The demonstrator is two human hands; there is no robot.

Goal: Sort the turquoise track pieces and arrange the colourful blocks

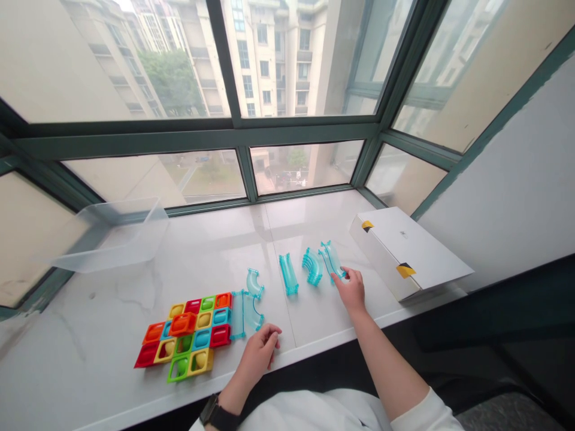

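My right hand (351, 288) pinches the near end of a wavy, clear-blue marble-run track piece (331, 257), which lies on the white ledge. Just left of it are a curved track piece (312, 267) and a straight track piece (288, 275), apart from each other. My left hand (263, 347), loosely curled with nothing visible in it, rests near the ledge's front edge. Beyond its fingers, a branching clear-blue track piece (238, 314) lies against a cluster of coloured square blocks (202, 339). A short curved track piece (254, 284) sits right behind the branching one.
A white box (422, 251) with yellow-and-black tabs stands on the right of the marble-patterned ledge (224, 239). At the back left is a clear plastic bin (108, 254). Framed windows (305, 129) rise behind the ledge, and a white wall (512, 167) bounds the right side.
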